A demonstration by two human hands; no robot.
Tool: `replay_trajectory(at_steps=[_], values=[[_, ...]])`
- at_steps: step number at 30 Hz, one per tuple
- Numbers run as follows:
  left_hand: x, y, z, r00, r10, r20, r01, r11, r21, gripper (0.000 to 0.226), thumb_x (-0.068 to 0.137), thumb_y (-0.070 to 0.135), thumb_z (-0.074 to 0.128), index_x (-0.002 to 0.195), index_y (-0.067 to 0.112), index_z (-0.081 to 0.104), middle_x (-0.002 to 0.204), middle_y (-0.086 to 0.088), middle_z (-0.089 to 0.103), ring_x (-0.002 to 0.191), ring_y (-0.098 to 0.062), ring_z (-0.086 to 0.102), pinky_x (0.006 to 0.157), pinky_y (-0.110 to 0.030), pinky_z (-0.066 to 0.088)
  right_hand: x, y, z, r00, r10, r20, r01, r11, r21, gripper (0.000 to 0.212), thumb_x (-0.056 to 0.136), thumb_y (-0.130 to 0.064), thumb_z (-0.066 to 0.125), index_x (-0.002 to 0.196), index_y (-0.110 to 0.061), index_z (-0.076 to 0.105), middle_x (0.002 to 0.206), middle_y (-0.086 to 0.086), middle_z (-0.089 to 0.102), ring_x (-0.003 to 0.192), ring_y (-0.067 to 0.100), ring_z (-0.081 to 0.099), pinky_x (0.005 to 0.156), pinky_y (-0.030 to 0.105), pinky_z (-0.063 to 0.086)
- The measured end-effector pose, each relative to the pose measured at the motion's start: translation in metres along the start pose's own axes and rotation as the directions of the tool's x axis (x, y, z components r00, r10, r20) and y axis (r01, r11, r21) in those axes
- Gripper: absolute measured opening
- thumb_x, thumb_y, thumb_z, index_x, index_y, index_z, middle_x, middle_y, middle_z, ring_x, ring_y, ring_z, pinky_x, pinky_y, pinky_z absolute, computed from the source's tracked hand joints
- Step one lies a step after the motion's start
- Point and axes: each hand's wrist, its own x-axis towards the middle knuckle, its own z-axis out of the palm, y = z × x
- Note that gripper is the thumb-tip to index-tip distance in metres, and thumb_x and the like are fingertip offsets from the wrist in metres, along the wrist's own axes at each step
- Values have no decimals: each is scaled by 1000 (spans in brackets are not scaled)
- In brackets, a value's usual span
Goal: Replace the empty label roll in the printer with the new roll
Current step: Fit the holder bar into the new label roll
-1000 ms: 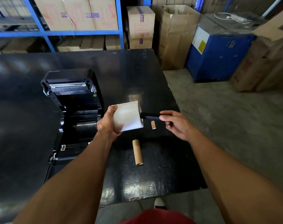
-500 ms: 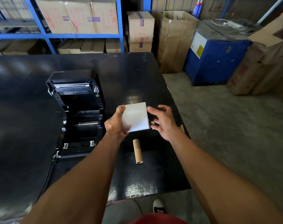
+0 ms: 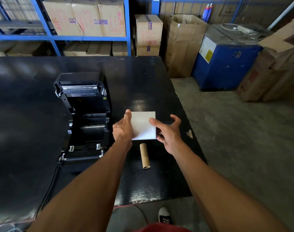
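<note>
The new white label roll (image 3: 143,124) is held above the black table, just right of the printer. My left hand (image 3: 122,129) grips its left end with the thumb on top. My right hand (image 3: 168,131) holds the right end, thumb lying on the white paper and fingers curled round the side where a dark spindle end shows. The black label printer (image 3: 86,118) stands with its lid raised and its roll bay bare. The empty brown cardboard core (image 3: 144,155) lies on the table below the roll.
The black table (image 3: 25,131) ends close to the right of my hands, with bare concrete floor beyond. A small cardboard scrap (image 3: 190,133) lies near that edge. Blue shelving with cartons (image 3: 86,17), stacked boxes and a blue machine (image 3: 226,64) stand behind.
My right hand pushed the dark spindle into the roll's right end and now grips that end. The roll has turned level and square to me.
</note>
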Motion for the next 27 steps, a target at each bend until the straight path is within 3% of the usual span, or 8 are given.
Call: replay_trajectory(at_steps=[4,7,10,12,14,17,23,27], values=[[-6,-2,3,998,52,21,-53,996,74,50,88,69,47,61,28,60,69,4,61,67,-15,59,59,-28,42,-3,1,2,999,2,-46,-3,1000,-6,113,59,-25,94,142,-42,20,129,3,45,113,26,53,78,39,52],[-6,-2,1,990,22,142,-29,999,43,45,86,67,52,74,25,64,78,2,65,77,-21,65,73,-34,51,-2,1,0,996,-29,-90,25,999,-42,116,54,-32,95,142,-42,20,133,3,44,117,27,52,93,48,51],[-6,-9,-1,954,57,293,-67,997,24,28,82,44,74,90,18,72,72,8,72,68,-11,69,54,-21,52,-3,-4,-3,993,-49,-110,38,994,-99,117,53,-37,94,143,-39,19,134,3,43,121,29,51,104,53,46],[-5,-14,-1,950,50,308,-44,999,-24,21,80,37,78,84,17,72,69,8,73,67,-12,70,55,-22,53,-4,-7,-6,995,-32,-96,23,996,-91,102,63,-41,90,141,-34,24,134,4,46,117,27,55,99,50,50],[-5,-16,-2,954,25,300,-2,997,-76,22,77,37,80,83,17,73,64,9,74,62,-10,70,58,-25,54,-3,-10,-10,997,23,-74,-23,1000,1,62,85,-40,74,132,-27,37,129,9,55,110,26,60,90,47,54],[-3,-16,-5,950,10,313,24,994,-102,26,68,41,82,78,18,75,61,12,73,55,-6,69,58,-27,54,-3,-12,-16,993,54,-104,-43,993,111,16,101,-20,52,117,-19,52,119,13,62,100,26,64,71,38,52],[-1,-16,-8,938,-32,346,87,986,-145,20,67,40,85,69,21,77,69,8,74,75,-18,70,68,-38,58,-9,-6,-17,994,0,-106,15,990,139,19,103,-19,52,119,-9,53,104,10,67,93,20,68,72,34,56],[-3,-19,-9,932,-104,346,182,962,-202,24,74,33,84,85,15,72,88,-4,74,83,-25,71,79,-52,60,-9,-11,-16,998,-35,-55,39,997,68,17,102,-14,52,114,-5,60,102,14,70,91,24,70,79,36,58]])
